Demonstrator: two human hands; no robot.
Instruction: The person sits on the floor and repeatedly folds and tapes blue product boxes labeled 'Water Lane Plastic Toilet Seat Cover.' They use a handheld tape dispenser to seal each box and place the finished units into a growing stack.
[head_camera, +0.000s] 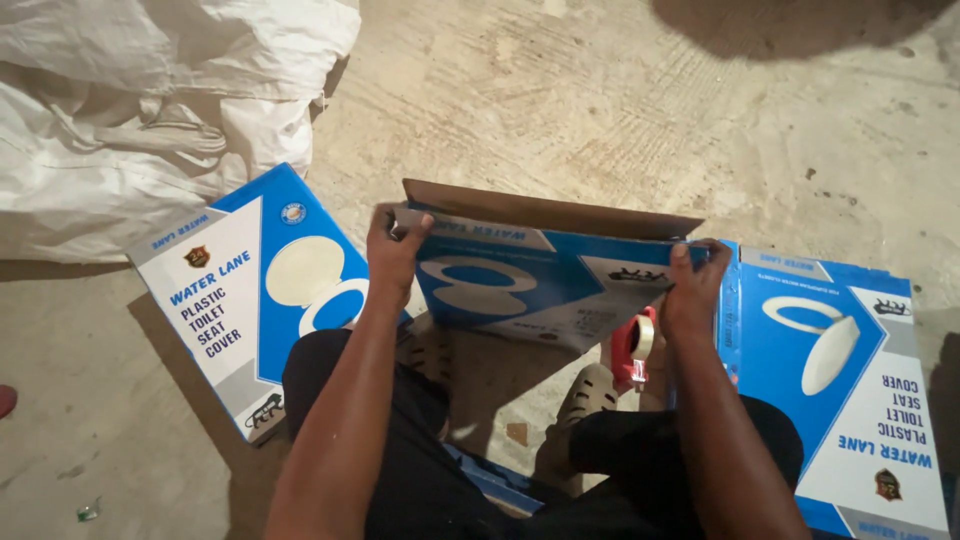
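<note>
Head view, looking down over dark trousers and two bare forearms at a rough, scuffed concrete floor (560, 90). At the far left a crumpled white woven sack (130, 110) lies in soft folds, its lower edge just behind a flat blue and white carton (235, 300) printed with a pale oval seat shape; this carton lies flat on the floor, tilted, partly under the person's left knee. The left hand (395, 250) is closed over the upper left corner of a third box, the held carton (545, 275), fingers curled over the edge and thumb in front. That carton stands tilted between the two hands, in front of the knees, its smooth printed blue face toward the camera and a raw brown cardboard flap (550, 210) open along the top. Just below its right end sits a red tape dispenser (635, 345) with a pale roll, beside a perforated beige sandal (590, 395) on the person's foot. The right hand (692, 285) grips the carton's upper right corner, fingers pressed against the edge. Touching that hand's far side, another flat blue and white carton (850, 380) lies on the floor at the right.
</note>
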